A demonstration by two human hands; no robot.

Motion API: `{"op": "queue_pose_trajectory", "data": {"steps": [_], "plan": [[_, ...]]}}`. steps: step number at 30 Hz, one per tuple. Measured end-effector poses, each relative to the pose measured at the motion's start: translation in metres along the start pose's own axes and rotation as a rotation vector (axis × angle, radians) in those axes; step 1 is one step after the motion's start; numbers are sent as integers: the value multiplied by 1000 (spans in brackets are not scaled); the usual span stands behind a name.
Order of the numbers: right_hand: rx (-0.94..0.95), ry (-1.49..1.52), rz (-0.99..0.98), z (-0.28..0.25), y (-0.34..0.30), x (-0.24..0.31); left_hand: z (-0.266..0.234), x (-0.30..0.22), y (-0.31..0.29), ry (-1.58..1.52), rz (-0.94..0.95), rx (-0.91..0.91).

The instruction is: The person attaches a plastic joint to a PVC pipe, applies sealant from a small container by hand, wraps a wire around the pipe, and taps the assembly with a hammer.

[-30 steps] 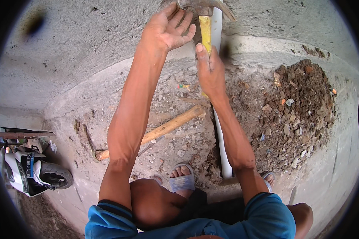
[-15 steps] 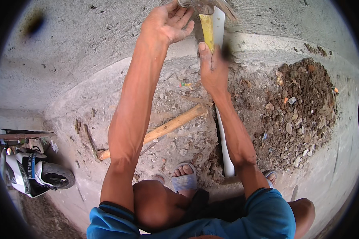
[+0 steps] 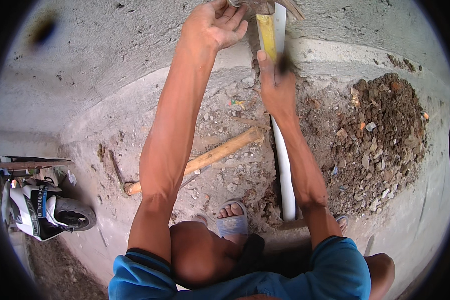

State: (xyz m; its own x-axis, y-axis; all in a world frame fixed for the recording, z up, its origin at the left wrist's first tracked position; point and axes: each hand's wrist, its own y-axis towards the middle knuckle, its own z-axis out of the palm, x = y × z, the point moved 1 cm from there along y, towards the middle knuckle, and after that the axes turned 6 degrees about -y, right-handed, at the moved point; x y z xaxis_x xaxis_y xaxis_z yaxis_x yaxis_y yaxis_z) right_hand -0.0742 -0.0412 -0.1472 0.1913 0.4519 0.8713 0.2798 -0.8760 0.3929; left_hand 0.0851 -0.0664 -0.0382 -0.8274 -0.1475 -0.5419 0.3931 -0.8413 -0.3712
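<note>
My right hand (image 3: 278, 90) is wrapped round the yellow handle of a claw hammer (image 3: 266, 37), its thumb lying along the grip. The hammer's metal head is at the top edge, against the grey wall, partly cut off. Beside the striking face is my left hand (image 3: 215, 24), palm partly turned up, fingers bent and closed at the tips. What those fingertips pinch is too small and cut off to make out. A white pipe (image 3: 283, 175) runs along a narrow trench in the ground and up the wall behind the hammer.
A wooden-handled digging tool (image 3: 222, 155) lies on the rubble left of the trench. To the right rises a heap of soil and stones (image 3: 385, 135). A white motorcycle (image 3: 42, 207) stands at far left. My sandalled foot (image 3: 232, 220) is beside the trench.
The whole view has shifted slightly, so most things appear a little further right. My right hand and the hammer have moved slightly right; the left hand stays by the hammer head.
</note>
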Motion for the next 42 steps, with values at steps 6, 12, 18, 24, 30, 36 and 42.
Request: {"op": "queue_pose_trajectory", "data": {"steps": [6,12,18,24,30,36,42], "plan": [[-311,397,-107,-9,-8,-11,2,3,5,26,-22,33],[-15,-17,-24,3,5,2,-1,0,3,-12,-14,33],[-244,286,-86,-16,-5,-3,1,2,-3,9,21,28],[-33,3,-33,7,10,-6,1,-1,17,-85,-117,34],[-193,94,-158,-8,1,2,-1,0,6,-84,-21,37],[-112,14,-56,10,4,-7,-2,5,9,-84,-70,57],[-21,35,-11,6,7,4,-4,1,6,-31,-14,90]]}}
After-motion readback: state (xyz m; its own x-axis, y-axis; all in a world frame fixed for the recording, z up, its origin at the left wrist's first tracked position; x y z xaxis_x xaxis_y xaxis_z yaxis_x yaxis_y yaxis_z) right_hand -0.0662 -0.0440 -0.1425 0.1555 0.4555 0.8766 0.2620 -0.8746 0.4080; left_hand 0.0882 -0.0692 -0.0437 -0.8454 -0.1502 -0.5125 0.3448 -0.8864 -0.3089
